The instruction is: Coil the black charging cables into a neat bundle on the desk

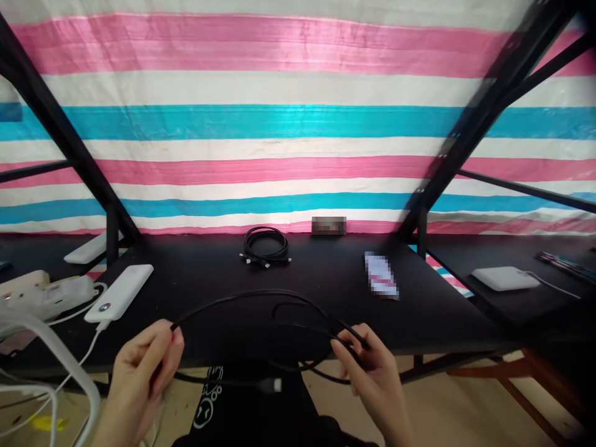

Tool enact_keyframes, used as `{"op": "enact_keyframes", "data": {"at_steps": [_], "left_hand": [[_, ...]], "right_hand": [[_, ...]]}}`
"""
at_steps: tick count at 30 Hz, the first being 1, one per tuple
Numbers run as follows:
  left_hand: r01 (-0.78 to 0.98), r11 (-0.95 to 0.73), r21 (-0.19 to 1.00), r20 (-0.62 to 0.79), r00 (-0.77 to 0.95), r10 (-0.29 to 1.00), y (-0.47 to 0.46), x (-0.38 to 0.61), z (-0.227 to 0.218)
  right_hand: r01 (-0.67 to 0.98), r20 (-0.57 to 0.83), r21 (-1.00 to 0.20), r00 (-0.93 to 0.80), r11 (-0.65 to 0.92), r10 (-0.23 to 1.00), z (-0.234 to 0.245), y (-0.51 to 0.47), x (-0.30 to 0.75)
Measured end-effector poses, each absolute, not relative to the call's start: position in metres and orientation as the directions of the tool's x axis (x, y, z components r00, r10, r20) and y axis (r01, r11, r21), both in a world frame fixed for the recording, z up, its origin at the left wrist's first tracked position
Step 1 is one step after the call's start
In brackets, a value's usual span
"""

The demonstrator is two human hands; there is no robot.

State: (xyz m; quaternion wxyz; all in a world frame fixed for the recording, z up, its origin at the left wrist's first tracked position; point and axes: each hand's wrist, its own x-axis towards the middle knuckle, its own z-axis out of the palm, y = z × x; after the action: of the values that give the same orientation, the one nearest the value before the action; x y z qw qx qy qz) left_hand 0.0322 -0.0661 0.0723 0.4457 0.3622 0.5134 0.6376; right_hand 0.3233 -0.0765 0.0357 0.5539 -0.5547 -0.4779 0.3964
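Observation:
A black cable [251,293] runs in loose loops between my two hands, above the front edge of the dark table. My left hand [151,366] is closed on it at the left, and an end with a plug [274,385] sticks out rightward below that hand. On the right, my right hand [367,372] pinches several strands of the same cable between thumb and fingers. Behind the cable, a coiled bundle of black cables [266,246] with light metal plugs lies on the table.
A white power bank [120,292] with a white cord lies at the left, near a white power strip [60,298]. A blurred-out card or phone [380,275] lies at the right. Black metal posts [437,167] flank the table [321,267], and a striped sheet [288,124] hangs behind.

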Motion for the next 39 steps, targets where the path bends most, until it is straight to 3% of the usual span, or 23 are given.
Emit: {"op": "enact_keyframes", "data": {"at_steps": [5, 9, 13, 17, 22, 27, 30, 36, 39], "left_hand": [[0.172, -0.016, 0.985, 0.053, -0.217, 0.975, -0.043, 0.026, 0.061], [0.418, -0.152, 0.896, 0.214, -0.105, 0.971, -0.019, 0.044, 0.059], [0.554, -0.357, 0.752, 0.380, 0.078, 0.922, 0.007, 0.064, 0.062], [0.615, -0.437, 0.656, 0.405, 0.202, 0.892, 0.034, 0.080, 0.067], [0.609, -0.309, 0.730, 0.408, -0.026, 0.913, 0.061, 0.071, 0.068], [0.429, -0.171, 0.887, 0.346, -0.372, 0.861, 0.069, 0.030, 0.067], [0.362, -0.190, 0.913, 0.356, -0.476, 0.804, 0.072, 0.012, 0.072], [0.287, -0.325, 0.901, 0.434, -0.592, 0.679, 0.091, 0.005, 0.099], [0.236, -0.329, 0.914, 0.403, -0.606, 0.685, 0.098, -0.002, 0.107]], "right_hand": [[0.007, 0.162, -0.986, 0.296, 0.168, 0.941, 0.032, -0.056, 0.326], [0.035, 0.212, -0.977, 0.192, 0.209, 0.958, 0.035, -0.040, 0.314], [0.061, 0.266, -0.963, 0.090, 0.261, 0.960, 0.042, -0.018, 0.295], [0.119, 0.348, -0.932, 0.038, 0.341, 0.937, 0.051, 0.017, 0.277], [0.192, 0.394, -0.908, 0.089, 0.373, 0.915, 0.057, 0.059, 0.279], [0.035, 0.422, -0.903, 0.266, 0.428, 0.867, 0.055, 0.094, 0.302], [0.002, 0.450, -0.883, 0.290, 0.469, 0.845, 0.056, 0.110, 0.307], [0.032, 0.504, -0.861, 0.177, 0.507, 0.845, 0.062, 0.131, 0.294], [0.014, 0.493, -0.864, 0.221, 0.503, 0.841, 0.061, 0.139, 0.293]]}}
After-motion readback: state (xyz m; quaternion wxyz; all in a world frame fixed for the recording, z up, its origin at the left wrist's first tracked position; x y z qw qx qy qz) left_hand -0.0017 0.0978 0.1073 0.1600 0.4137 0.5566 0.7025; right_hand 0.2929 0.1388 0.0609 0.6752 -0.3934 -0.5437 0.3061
